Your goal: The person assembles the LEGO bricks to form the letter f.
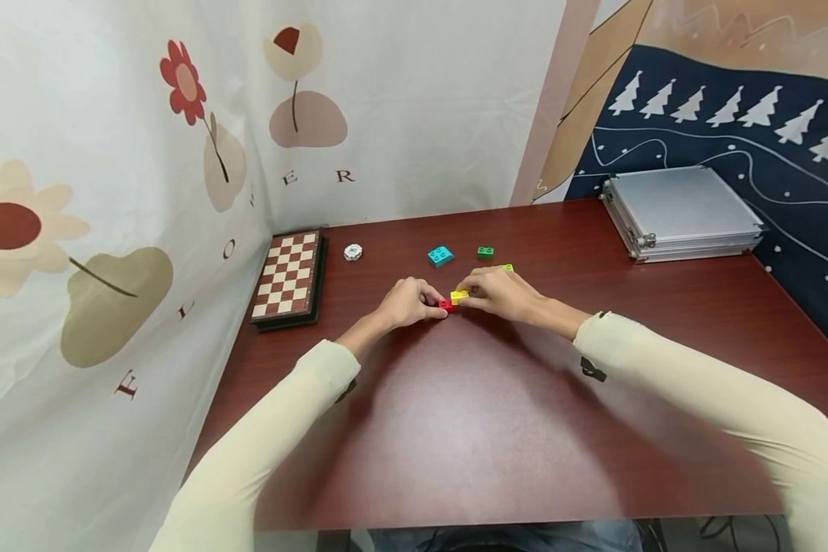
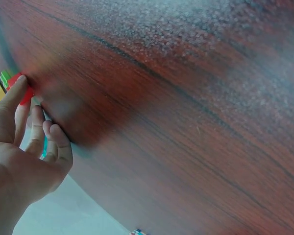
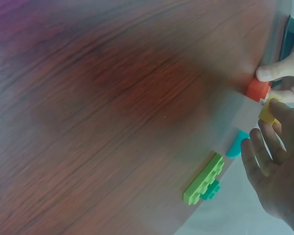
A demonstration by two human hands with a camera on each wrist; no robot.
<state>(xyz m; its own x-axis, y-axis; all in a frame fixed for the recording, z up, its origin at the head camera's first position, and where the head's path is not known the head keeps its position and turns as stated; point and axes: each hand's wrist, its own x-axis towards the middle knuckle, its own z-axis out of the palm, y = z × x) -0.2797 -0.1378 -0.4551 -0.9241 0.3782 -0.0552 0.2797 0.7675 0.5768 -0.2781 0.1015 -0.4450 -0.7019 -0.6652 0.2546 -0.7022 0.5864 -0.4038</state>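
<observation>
Left hand pinching red brick, right hand pinching yellow brick

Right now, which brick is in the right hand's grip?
The yellow brick, pinched by the right hand. The left hand holds the red brick; the blue brick, green brick and lime brick lie untouched.

Both hands in facing pinches

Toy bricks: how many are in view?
5: red brick in the left hand, yellow brick in the right hand, blue brick and green brick farther back, lime brick just beyond the right hand. More could be hidden.
</observation>
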